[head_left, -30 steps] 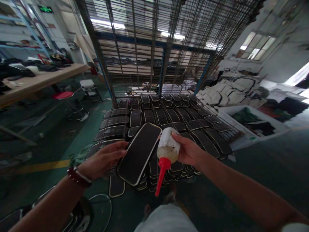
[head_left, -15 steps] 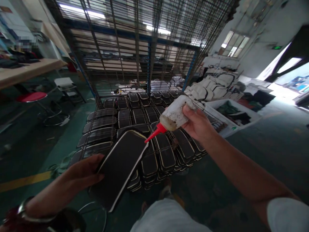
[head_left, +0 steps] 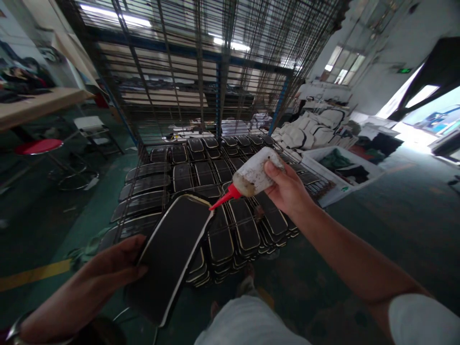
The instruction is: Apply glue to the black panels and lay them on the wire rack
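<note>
My left hand (head_left: 124,268) grips the left edge of a dark, rounded panel (head_left: 172,254), tilted in front of me. A white line runs along its long edges, and its top edge looks yellowish. My right hand (head_left: 283,184) is wrapped round a stained white squeeze bottle (head_left: 257,170), which points down to the left. The tip of the bottle's red nozzle (head_left: 224,197) is at the panel's upper right corner. Behind them, many similar dark panels (head_left: 244,225) lie in rows and stacks on a wire rack.
A wire mesh frame (head_left: 219,96) rises behind the panels. To the right stand a white bin (head_left: 323,187) with cloth in it and a pile of white pieces (head_left: 309,129). A red stool (head_left: 39,146), a white chair (head_left: 88,123) and a table (head_left: 43,105) are at the left.
Both hands, the panel and the bottle have shifted slightly left in view, along with the background. The nozzle tip stays at the panel's upper right corner.
</note>
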`<state>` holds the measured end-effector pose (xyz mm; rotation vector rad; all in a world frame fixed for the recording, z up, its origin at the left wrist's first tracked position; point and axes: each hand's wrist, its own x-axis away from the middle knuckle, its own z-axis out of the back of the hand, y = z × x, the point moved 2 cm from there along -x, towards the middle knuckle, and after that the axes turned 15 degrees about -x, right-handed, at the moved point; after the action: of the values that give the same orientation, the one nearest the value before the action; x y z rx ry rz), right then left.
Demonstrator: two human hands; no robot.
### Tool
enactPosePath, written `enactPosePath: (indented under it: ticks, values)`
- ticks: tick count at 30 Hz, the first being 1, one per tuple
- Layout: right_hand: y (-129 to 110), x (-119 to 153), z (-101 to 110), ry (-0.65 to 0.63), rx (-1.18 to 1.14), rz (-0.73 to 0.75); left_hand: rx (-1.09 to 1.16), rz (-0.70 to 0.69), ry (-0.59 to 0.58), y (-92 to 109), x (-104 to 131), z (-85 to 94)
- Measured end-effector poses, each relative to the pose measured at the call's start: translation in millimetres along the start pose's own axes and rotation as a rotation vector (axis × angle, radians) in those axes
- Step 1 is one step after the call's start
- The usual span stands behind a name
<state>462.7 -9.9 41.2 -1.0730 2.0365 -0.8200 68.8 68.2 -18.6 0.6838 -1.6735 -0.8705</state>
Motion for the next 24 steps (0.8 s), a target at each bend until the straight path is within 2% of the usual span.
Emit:
enactPosePath:
  ticks: [3,8,14,20,24]
  values:
    - [8.3,1.9,3.8,0.07,-0.012,0.021,-0.199,0.025,-0.086,1.1,2.2,-9.2]
    - [18.6,10.3,7.1,0.128,-0.048,0.02,-0.301,-0.022,-0.084,6.6,7.2,-23.8]
    - [26.6,24.6,6.8,0.114,-0.066,0.004,-0.28,-0.006,-0.037,7.8,11.7,-34.4]
    - [33.6,39.0,0.2,0.107,-0.081,-0.037,-0.264,-0.006,-0.069,6.7,11.2,-35.9]
    - [37.7,47.8,-3.8,0.096,-0.104,-0.041,-0.278,-0.023,-0.139,4.0,9.3,-35.5]
